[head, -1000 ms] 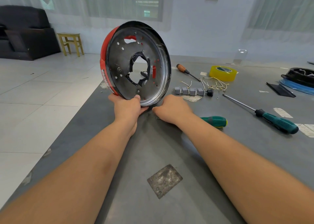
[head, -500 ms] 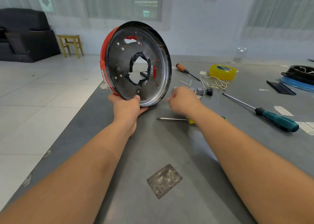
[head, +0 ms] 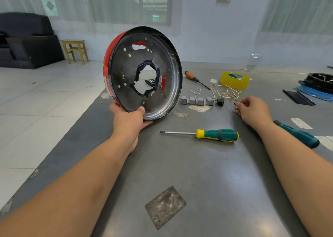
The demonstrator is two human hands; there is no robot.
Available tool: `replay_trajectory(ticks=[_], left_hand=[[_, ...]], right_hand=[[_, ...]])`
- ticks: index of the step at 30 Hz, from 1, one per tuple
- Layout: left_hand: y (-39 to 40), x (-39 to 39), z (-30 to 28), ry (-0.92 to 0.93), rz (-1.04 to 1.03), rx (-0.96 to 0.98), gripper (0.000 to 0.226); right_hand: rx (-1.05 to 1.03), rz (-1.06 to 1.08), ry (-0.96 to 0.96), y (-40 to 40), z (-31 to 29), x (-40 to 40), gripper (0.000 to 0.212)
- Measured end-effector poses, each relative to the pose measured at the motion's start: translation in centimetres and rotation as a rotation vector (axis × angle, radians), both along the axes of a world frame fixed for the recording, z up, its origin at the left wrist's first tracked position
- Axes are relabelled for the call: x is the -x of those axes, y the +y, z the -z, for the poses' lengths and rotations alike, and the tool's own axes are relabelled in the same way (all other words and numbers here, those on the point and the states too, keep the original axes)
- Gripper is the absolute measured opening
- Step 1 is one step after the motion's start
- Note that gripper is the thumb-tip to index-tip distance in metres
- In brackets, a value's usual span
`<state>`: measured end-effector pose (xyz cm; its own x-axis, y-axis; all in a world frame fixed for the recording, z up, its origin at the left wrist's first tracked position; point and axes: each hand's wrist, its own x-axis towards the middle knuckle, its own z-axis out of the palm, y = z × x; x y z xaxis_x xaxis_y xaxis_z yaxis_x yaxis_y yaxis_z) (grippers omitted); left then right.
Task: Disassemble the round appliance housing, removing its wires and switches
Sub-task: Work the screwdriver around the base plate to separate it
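A: What do you get from the head view?

B: I see a grey metal bench (head: 207,173), scuffed, with a worn patch of tape residue (head: 165,207) near me. My left hand (head: 128,118) grips the lower rim of the round appliance housing (head: 142,73), fingers curled round it, holding it on edge at the bench's left side.

A: And the right?

B: My right hand (head: 252,109) hovers over the bench, fingers curled; whether it pinches something small I can't tell. Just beside it lie loose wires (head: 226,91) and a row of grey switches (head: 197,100). A green-handled screwdriver (head: 207,134) lies between my arms.

A: The room?

B: White floor tiles (head: 36,110), a black sofa (head: 23,42), a yellow stool (head: 75,50), curtained windows (head: 126,2).
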<state>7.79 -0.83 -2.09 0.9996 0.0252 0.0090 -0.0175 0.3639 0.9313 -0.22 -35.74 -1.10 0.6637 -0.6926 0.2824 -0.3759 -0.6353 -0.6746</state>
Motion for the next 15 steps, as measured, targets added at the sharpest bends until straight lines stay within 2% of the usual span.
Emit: replay_trajectory(ticks=[3, 15], left_hand=[[0.0, -0.2, 0.1, -0.009, -0.001, 0.002, 0.044], [-0.2, -0.2, 0.1, 0.003, 0.006, 0.016, 0.044]], right_hand=[[0.097, 0.009, 0.045, -0.3, 0.3, -0.9, 0.015], [0.080, 0.044, 0.061, -0.2, 0.2, -1.8, 0.017]])
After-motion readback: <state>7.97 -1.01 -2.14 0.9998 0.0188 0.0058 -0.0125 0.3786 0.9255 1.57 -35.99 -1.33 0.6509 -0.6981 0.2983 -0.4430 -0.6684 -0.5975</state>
